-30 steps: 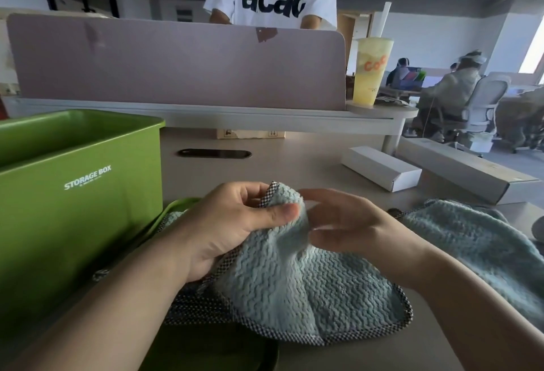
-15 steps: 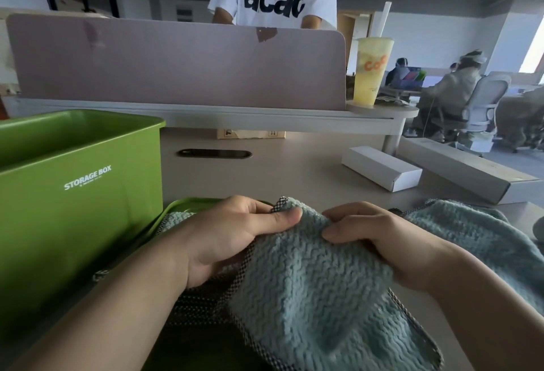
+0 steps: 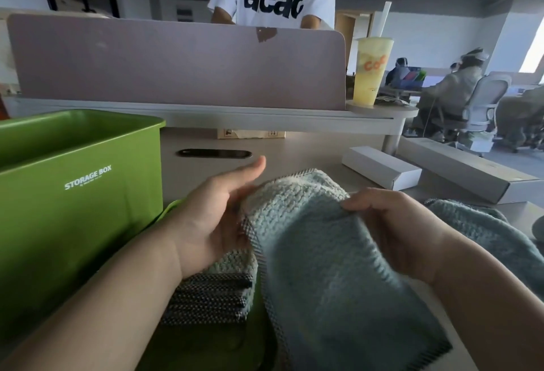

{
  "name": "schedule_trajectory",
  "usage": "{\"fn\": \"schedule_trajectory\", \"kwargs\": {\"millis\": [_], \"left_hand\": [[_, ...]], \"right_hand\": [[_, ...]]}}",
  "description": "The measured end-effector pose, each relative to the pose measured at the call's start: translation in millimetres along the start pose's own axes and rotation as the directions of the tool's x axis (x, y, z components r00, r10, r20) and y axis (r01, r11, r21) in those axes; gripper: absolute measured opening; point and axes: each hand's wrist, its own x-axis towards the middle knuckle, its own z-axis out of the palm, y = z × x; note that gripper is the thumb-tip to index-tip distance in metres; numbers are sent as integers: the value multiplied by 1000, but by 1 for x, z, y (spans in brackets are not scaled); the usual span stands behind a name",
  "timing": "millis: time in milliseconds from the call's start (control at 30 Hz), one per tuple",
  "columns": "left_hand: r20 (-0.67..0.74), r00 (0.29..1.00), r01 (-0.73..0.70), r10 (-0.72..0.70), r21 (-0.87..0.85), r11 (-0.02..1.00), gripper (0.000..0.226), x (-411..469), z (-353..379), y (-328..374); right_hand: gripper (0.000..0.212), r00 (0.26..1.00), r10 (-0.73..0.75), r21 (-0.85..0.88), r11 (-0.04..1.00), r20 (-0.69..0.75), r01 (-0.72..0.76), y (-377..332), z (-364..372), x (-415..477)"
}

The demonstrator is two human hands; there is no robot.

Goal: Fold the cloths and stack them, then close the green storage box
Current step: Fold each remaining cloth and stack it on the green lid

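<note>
storage box (image 3: 79, 182) left, folded cloths (image 3: 215, 288) beside it, cup (image 3: 371, 71) behind right

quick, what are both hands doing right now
left hand: open, fingers straight, at the blue cloth's left edge.
right hand: closed on the blue cloth, gripping its top edge.

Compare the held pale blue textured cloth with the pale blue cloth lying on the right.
The held pale blue textured cloth is lifted, pinched by the right hand; the pale blue cloth on the right lies rumpled on the desk, in neither hand. Both share colour and checked edging.
</note>
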Motion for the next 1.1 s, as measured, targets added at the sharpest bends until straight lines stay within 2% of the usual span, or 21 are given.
{"fn": "schedule_trajectory", "kwargs": {"millis": [33,133,200,300,367,433,500,633,733,833,933,1100], "left_hand": [[-8,999,-54,54,-17,998,39,0,0,0],[-83,984,-156,158,26,987,30,1,2,-3],[-151,965,-202,215,94,975,27,2,5,-6],[-174,945,-241,277,200,950,40,3,8,-11],[-170,938,-255,301,247,935,42,2,8,-12],[-166,933,-265,320,287,921,42,2,8,-12],[-168,929,-265,329,317,911,47,2,7,-13],[-173,944,-224,280,286,932,72,2,7,-13],[-104,972,-181,210,236,955,89,2,8,-12],[8,978,-206,209,215,955,72,1,11,-12],[-5,966,-250,257,210,945,40,1,14,-16],[-87,959,-254,269,147,956,37,3,12,-15]], "right_hand": [[17,998,5,-5,1000,66,-5,2,1,-2],[16,961,79,-192,981,265,-28,7,-1,-6],[15,956,38,-233,972,290,32,8,2,-6],[14,978,-175,-147,971,113,190,10,8,-2],[20,953,-300,-176,941,-39,289,10,8,3],[20,916,-382,-210,912,-121,352,11,8,5],[16,893,-429,-217,892,-136,396,11,9,5],[16,873,-468,-258,868,-138,425,12,10,6],[12,848,-501,-295,848,-176,440,14,10,7],[11,821,-522,-313,839,-230,446,13,8,9],[15,817,-501,-257,862,-285,438,10,6,9],[19,826,-473,-128,880,-306,457,7,5,9]]}}
